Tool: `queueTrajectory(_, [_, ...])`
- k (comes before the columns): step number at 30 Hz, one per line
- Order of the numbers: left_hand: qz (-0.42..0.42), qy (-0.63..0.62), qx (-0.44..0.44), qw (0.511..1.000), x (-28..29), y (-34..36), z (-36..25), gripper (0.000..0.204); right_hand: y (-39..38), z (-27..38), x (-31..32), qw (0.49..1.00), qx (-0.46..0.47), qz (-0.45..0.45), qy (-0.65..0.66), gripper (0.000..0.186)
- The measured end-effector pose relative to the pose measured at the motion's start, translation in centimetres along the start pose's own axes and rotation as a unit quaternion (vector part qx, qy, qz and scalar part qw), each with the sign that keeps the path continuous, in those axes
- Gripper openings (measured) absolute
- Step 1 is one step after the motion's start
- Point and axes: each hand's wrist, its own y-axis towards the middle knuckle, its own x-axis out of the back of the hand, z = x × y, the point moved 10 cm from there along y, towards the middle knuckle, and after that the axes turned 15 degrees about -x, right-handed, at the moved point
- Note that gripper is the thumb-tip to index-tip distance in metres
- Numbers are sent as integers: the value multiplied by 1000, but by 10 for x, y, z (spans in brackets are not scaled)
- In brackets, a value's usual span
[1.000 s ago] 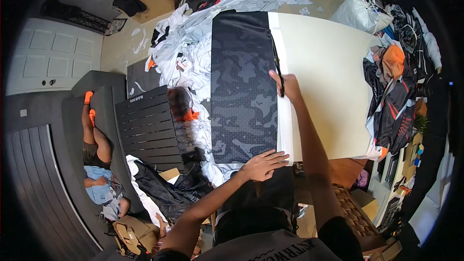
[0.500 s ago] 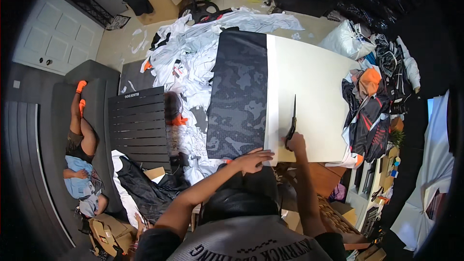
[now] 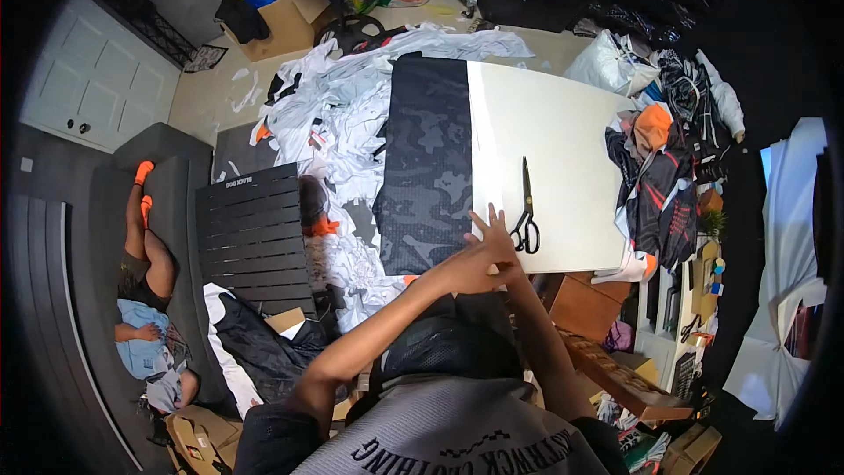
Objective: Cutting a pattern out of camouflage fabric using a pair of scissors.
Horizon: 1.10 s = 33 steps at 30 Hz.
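A pair of scissors with long blades and black loop handles lies on the white tabletop. My hands meet at the near edge of the table. My left hand reaches across with spread fingers, close to the white-edged side of the cloth. My right hand is beside and partly behind it, so its fingers are hidden. The dark camouflage-patterned cloth lies flat on the left part of the table, with a white strip along its right side.
Rumpled white cloth heaps left of the table. Dark and orange garments pile at its right edge. A slatted black panel stands further left. Someone in orange socks lies on the grey sofa. A wooden chair is at the lower right.
My right hand has let go of the scissors, which now lie on the tabletop, and has moved left. My left hand has moved up and right to meet it. The view has shifted slightly.
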Motion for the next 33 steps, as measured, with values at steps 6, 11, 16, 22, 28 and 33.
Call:
queueTrajectory(6, [-128,-63,-306,941,44,23,-265,22,3,11,2,996,-51,53,-43,65])
queueTrajectory(11, [-154,-60,-293,942,33,-43,-261,22,9,0,-14,992,-67,102,-35,68])
queueTrajectory(16, [-185,-47,-302,934,26,-58,-274,23,16,-3,-16,995,-41,83,-40,69])
queueTrajectory(22, [-219,-57,-317,921,44,-74,-275,23,16,-5,-13,991,-67,114,-32,72])
queueTrajectory(28, [-259,-72,-332,904,47,-84,-277,24,18,-5,-12,989,-60,123,-50,74])
queueTrajectory(33, [-311,-80,-332,887,58,-86,-281,24,22,-7,-21,989,-46,127,-67,75])
